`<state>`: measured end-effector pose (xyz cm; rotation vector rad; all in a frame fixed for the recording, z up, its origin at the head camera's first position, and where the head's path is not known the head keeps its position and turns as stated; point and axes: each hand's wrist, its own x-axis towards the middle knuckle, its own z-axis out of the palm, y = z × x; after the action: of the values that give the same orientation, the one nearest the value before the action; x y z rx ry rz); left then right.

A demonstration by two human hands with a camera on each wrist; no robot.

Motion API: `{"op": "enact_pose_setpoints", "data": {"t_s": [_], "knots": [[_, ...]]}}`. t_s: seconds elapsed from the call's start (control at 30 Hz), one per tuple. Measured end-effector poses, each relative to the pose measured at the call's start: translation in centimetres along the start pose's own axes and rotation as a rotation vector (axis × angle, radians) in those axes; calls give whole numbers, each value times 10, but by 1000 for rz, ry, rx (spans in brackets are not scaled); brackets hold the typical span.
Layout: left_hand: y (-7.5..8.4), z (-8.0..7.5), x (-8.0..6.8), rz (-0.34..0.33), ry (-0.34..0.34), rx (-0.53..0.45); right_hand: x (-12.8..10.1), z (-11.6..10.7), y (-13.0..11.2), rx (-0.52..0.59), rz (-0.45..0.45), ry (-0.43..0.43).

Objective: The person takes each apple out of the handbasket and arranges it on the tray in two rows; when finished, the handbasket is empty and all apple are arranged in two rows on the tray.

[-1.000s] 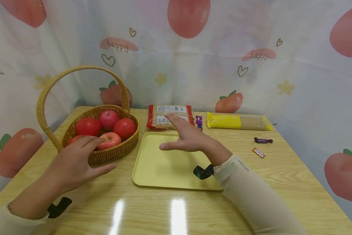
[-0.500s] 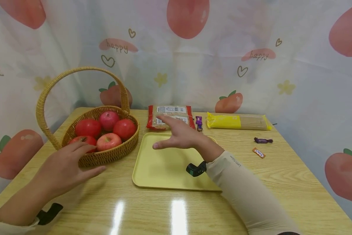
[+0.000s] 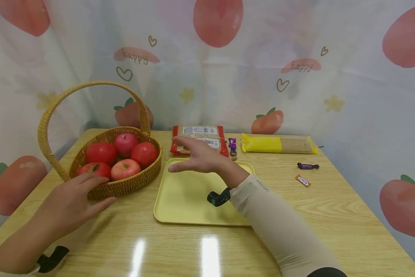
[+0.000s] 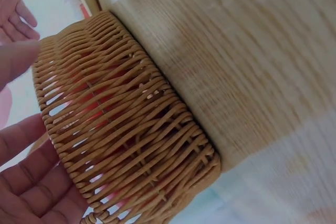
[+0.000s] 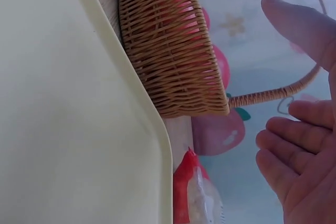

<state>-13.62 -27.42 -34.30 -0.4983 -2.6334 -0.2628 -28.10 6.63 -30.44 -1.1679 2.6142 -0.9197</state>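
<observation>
A wicker basket (image 3: 134, 187) with a tall arched handle stands at the table's left, holding an apple (image 3: 125, 169) and several other round red fruits (image 3: 101, 153). My left hand (image 3: 67, 204) is at its front left side, fingertips right at the rim, thumb held apart; nothing is gripped. In the left wrist view the basket's woven side (image 4: 131, 124) fills the middle, beside the spread fingers (image 4: 37, 177). Over the pale yellow tray (image 3: 190, 207) hovers my right hand (image 3: 202, 156), thumb and fingers spread and holding nothing, pointing toward the basket.
Behind the tray lies a red-ended clear food packet (image 3: 197, 130), with small purple-wrapped candies (image 3: 232, 144) beside it. A yellow packet of noodles (image 3: 280, 144) is at the back right. Nearer are a dark-wrapped candy (image 3: 307, 166) and an orange-wrapped one (image 3: 302, 180).
My right hand has moved left over the tray toward the basket. My left hand has drawn a little left and back, from over the fruit to the basket's front rim.
</observation>
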Motion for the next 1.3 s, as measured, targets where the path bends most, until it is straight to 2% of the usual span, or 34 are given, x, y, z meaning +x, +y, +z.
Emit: {"op": "enact_pose_setpoints", "data": {"t_s": [0.17, 0.37, 0.53, 0.83, 1.1, 1.3], "knots": [[-2, 1, 0, -9, -28, 10, 12, 5, -2, 3, -3, -11], [-5, 2, 0, 31, -3, 9, 23, 9, -4, 42, 4, -32], [-7, 3, 1, 56, 14, 13, 32, 13, -5, 34, -12, -23], [-8, 5, 1, 57, 12, 28, 48, 19, -9, 25, -50, -7], [-7, 3, 0, 50, 13, 21, 61, 24, -14, 72, -22, -21], [-5, 3, 1, 50, 7, 23, 73, 29, -15, 24, -44, -11]]}}
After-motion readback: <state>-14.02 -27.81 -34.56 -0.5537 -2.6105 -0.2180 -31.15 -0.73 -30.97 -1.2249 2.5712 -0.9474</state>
